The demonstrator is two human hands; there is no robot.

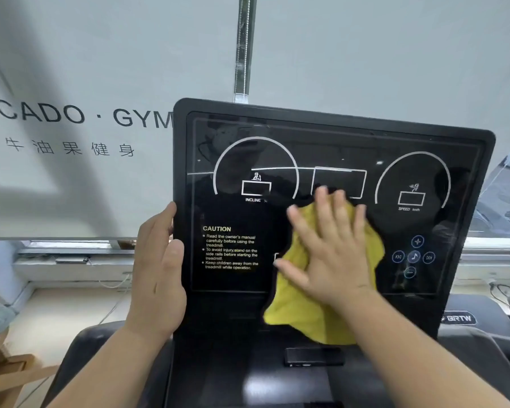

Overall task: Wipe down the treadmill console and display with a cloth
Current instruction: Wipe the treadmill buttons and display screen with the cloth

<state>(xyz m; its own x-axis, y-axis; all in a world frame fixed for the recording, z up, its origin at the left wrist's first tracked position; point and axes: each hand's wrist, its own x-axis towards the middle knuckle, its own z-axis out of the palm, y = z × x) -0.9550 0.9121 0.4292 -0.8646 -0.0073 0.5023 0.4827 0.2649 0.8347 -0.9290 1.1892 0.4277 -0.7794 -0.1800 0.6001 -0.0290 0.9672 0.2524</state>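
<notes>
Head-cam view: a black treadmill console [333, 113] w/ a glossy dark display [336, 148] was shown. The white CAUTION label [230, 248] on the glass is used as ref. point.

Just right of that label, a yellow cloth [295, 307] was pressed flat to the display by the right hand [333, 251]. The palm was down, the fingers straight and spread, nothing gripped. The cloth's lower part was draped down past the display's bottom edge.

Left of the label, the console's side edge was held by the left hand [156, 266], fingers wrapped round it and thumb laid on the front, prob. to steady the panel.

Above the label the INCLINE dial [255, 172] was seen, and up and far right of it the SPEED dial [412, 184]. The music btns [414, 257] lay right of the label, just beyond the cloth.

The task was judged under way, approx. mid-stage, as only the ctr of the glass was covered by the cloth. Faint smears or reflections (not told apart) were seen above the label, so what was already wiped cannot be told. The frame and the lower deck [306, 378] below the label were judged prob. left to do.
</notes>
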